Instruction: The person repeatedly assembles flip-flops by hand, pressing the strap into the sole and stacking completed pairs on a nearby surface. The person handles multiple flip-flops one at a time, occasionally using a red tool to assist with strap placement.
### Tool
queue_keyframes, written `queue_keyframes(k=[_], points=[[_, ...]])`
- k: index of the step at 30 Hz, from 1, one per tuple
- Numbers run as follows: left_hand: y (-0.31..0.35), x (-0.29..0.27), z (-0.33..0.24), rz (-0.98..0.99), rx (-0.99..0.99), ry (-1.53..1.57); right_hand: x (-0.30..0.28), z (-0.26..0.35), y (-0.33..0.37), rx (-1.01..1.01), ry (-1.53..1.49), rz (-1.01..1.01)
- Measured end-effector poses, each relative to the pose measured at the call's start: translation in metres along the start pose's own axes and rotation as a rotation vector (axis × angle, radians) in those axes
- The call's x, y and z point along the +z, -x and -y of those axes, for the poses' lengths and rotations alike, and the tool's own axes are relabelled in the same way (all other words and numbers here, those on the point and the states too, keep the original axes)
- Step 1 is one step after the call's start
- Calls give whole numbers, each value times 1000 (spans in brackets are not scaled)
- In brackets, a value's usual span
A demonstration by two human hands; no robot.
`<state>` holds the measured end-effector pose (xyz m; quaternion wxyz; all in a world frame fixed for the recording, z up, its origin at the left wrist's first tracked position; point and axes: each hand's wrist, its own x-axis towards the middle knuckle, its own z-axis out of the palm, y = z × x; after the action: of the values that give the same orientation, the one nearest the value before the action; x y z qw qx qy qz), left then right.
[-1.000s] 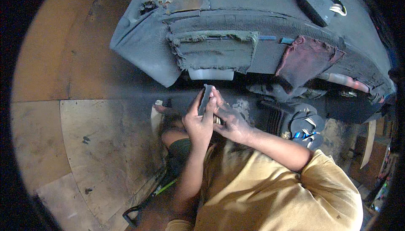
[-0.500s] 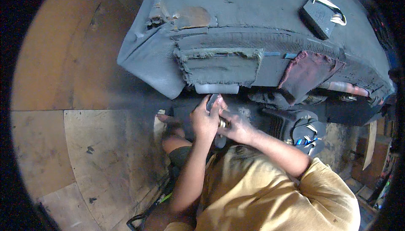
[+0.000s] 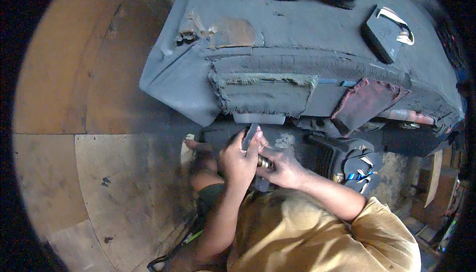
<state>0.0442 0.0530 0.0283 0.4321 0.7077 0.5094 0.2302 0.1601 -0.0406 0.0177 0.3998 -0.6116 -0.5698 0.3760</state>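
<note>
Both my hands are closed on a dark flip-flop (image 3: 262,183), its sole turned edge-on in front of my chest. My left hand (image 3: 238,157) grips it from the left, with the thumb along the sole and the upper end poking out above the fingers. On the other side my right hand (image 3: 283,167) wraps round the middle, where a pale strap shows between the fingers. Much of the flip-flop is hidden by my hands. Just beyond its upper end, a grey roller-like cylinder (image 3: 259,118) sticks out under the bench's frayed cloth flap (image 3: 267,96).
A dust-covered bench (image 3: 317,29) spans the far side, with a black flip-flop (image 3: 384,36) lying on it. A reddish rag (image 3: 369,104) hangs from its front edge. Several stacked flip-flops (image 3: 361,165) sit right of my hands. Wooden boards (image 3: 129,187) cover the floor at left.
The bench and the things on it appear slightly lower in the picture. Both hands keep hold of the flip-flop, also a little lower, close to the roller-like cylinder.
</note>
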Motion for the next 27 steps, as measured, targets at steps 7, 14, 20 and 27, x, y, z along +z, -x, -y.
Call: queue_keyframes(k=[7, 14, 20, 27], points=[[-5, 19, 7, 33, -24, 286, -9, -15, 0, 62, 346, 12], [38, -15, -8, -39, 58, 448, 25, -13, 13, -332, 499, -222], [18, -18, -6, -105, 269, 43, 22, -3, 10, -143, 171, -115], [-12, 9, -4, 107, -78, -73, 4, -16, 4, 177, 50, 14]])
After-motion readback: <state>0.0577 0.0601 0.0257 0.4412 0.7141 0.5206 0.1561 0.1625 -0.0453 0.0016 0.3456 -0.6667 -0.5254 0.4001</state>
